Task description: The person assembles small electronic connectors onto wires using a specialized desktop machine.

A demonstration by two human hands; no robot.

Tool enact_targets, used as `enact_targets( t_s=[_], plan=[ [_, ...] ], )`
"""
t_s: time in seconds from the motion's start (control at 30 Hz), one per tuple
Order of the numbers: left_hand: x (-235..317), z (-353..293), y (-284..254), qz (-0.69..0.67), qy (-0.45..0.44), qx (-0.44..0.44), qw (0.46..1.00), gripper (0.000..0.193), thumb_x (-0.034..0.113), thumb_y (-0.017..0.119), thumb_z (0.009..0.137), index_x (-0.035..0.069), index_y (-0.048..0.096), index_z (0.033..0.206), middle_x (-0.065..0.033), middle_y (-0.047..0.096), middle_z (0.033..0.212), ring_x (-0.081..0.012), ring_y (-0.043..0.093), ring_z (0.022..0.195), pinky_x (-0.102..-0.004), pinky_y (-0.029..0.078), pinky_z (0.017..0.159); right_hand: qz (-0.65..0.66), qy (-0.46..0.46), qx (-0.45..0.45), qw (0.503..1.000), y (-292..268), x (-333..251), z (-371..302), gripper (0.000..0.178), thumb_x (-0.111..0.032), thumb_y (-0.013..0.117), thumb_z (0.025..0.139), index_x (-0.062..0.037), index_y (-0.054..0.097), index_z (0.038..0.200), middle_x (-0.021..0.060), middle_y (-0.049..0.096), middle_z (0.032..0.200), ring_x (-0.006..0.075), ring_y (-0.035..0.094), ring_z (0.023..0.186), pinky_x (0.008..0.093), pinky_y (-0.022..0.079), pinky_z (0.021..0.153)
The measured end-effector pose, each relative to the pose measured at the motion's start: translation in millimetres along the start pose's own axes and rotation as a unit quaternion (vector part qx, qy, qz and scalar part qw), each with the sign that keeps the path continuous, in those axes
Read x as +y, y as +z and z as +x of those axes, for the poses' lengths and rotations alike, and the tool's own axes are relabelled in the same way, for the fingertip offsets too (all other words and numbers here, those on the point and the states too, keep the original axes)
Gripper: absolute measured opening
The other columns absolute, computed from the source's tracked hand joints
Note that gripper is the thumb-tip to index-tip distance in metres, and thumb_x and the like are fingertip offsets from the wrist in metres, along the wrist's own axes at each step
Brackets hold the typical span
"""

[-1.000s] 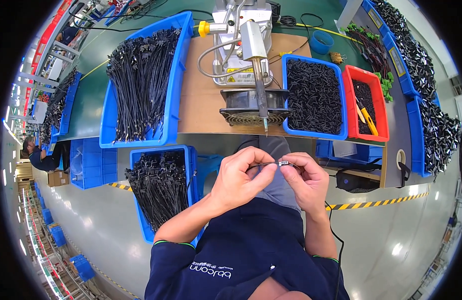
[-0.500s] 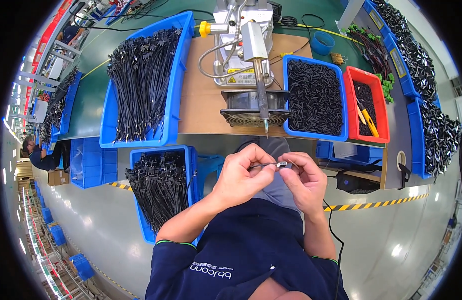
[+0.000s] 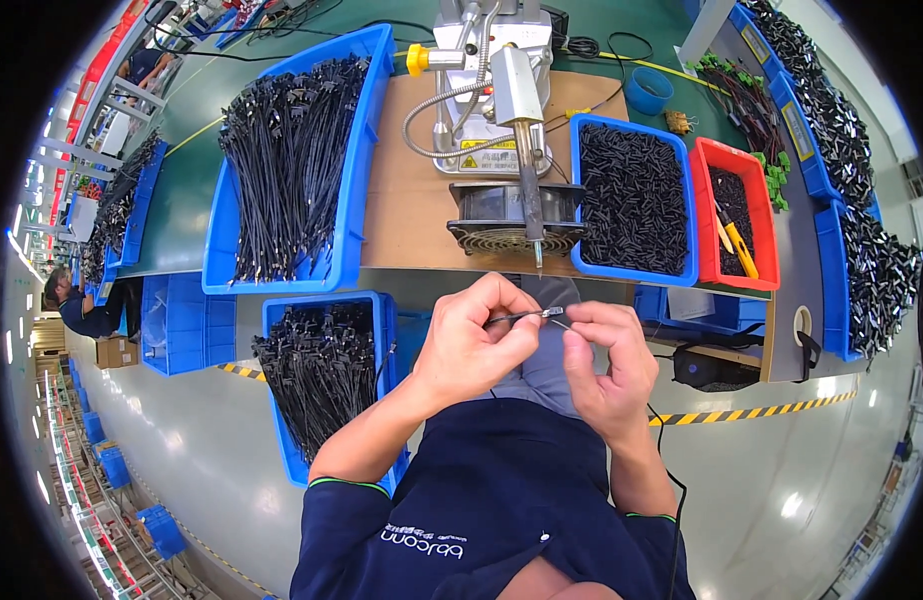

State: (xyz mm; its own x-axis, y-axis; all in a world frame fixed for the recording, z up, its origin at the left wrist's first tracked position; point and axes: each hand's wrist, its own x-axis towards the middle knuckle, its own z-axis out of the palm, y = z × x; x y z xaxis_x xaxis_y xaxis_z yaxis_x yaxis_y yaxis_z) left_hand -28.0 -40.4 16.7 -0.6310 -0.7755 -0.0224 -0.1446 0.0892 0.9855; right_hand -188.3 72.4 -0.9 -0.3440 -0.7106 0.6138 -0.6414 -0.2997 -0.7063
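Note:
Above my lap, my left hand (image 3: 482,335) is closed in a pinch on a thin black cable. The cable's small metal-ended connector (image 3: 552,312) sticks out to the right of its fingertips. My right hand (image 3: 612,365) is just right of the connector, its thumb lower than its forefinger. A thin strand of wire (image 3: 561,323) runs from beside the connector to the right fingertips, which seem to pinch it; its far end is hidden. Beyond both hands, the tip of a soldering iron (image 3: 531,190) points down at the bench edge, apart from the connector.
A black fan (image 3: 517,205) stands behind the iron's tip. Blue bins of black cables (image 3: 292,165) (image 3: 322,370) are at left. Right of the iron are a blue bin of small black pieces (image 3: 632,195) and a red bin (image 3: 699,210) with yellow-handled tools. Blue bins of metal parts (image 3: 832,270) line the far right.
My right hand has drawn back to the right and down from the connector, its thumb dropping below the forefinger. My left hand keeps its pinch on the cable, slightly higher.

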Motion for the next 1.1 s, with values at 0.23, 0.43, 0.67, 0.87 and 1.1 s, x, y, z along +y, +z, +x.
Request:
enact_targets(
  t_s=[0.23, 0.43, 0.67, 0.87, 1.1],
  plan=[
    [0.6, 3.2, -1.3, 0.040, 0.024, 0.012, 0.999, 0.011, 0.008, 0.076, 0.088, 0.001, 0.070, 0.093, -0.0004, 0.065, 0.070, -0.0035, 0.042, 0.055, -0.0263, 0.037, 0.050, 0.005, -0.007, 0.023, 1.000, 15.2, 0.7, 3.4, 0.024, 0.010, 0.080, 0.077, -0.0002, 0.065, 0.093, 0.0157, 0.073, 0.106, 0.0311, 0.070, 0.090, 0.0393, 0.058, 0.078],
    [4.2, 7.4, -2.8, 0.034, 0.036, 0.018, 0.999, 0.011, 0.009, 0.076, 0.088, 0.001, 0.069, 0.092, -0.0022, 0.068, 0.074, -0.0050, 0.045, 0.055, -0.0268, 0.039, 0.051, -0.011, -0.011, 0.035, 0.999, 20.9, 1.4, 6.4, 0.023, 0.010, 0.079, 0.077, 0.0000, 0.064, 0.092, 0.0149, 0.072, 0.105, 0.0311, 0.070, 0.090, 0.0392, 0.058, 0.077],
    [10.3, 14.3, -6.3, 0.063, 0.039, 0.017, 0.997, 0.011, 0.008, 0.076, 0.088, 0.000, 0.068, 0.091, -0.0034, 0.068, 0.074, -0.0056, 0.046, 0.056, -0.0272, 0.040, 0.051, -0.020, -0.010, 0.049, 0.999, 26.8, 1.8, 11.0, 0.022, 0.010, 0.078, 0.078, 0.0001, 0.064, 0.092, 0.0151, 0.071, 0.105, 0.0307, 0.069, 0.090, 0.0385, 0.058, 0.077],
    [19.2, 20.2, -10.6, 0.076, 0.032, 0.018, 0.996, 0.014, 0.009, 0.076, 0.088, -0.001, 0.066, 0.091, -0.0044, 0.068, 0.075, -0.0060, 0.049, 0.057, -0.0276, 0.042, 0.053, -0.016, -0.009, 0.056, 0.998, 29.9, 2.8, 18.5, 0.022, 0.010, 0.078, 0.078, 0.0001, 0.064, 0.092, 0.0153, 0.071, 0.106, 0.0302, 0.068, 0.089, 0.0376, 0.057, 0.075],
    [27.8, 25.3, -14.8, 0.104, 0.044, 0.012, 0.993, 0.009, 0.002, 0.075, 0.090, 0.000, 0.066, 0.092, 0.0004, 0.072, 0.081, 0.0008, 0.048, 0.064, -0.0201, 0.039, 0.056, -0.009, -0.018, 0.063, 0.998, 32.2, 4.1, 25.7, 0.021, 0.010, 0.077, 0.079, 0.0005, 0.063, 0.092, 0.0156, 0.071, 0.106, 0.0300, 0.068, 0.089, 0.0369, 0.057, 0.075]
  ],
)
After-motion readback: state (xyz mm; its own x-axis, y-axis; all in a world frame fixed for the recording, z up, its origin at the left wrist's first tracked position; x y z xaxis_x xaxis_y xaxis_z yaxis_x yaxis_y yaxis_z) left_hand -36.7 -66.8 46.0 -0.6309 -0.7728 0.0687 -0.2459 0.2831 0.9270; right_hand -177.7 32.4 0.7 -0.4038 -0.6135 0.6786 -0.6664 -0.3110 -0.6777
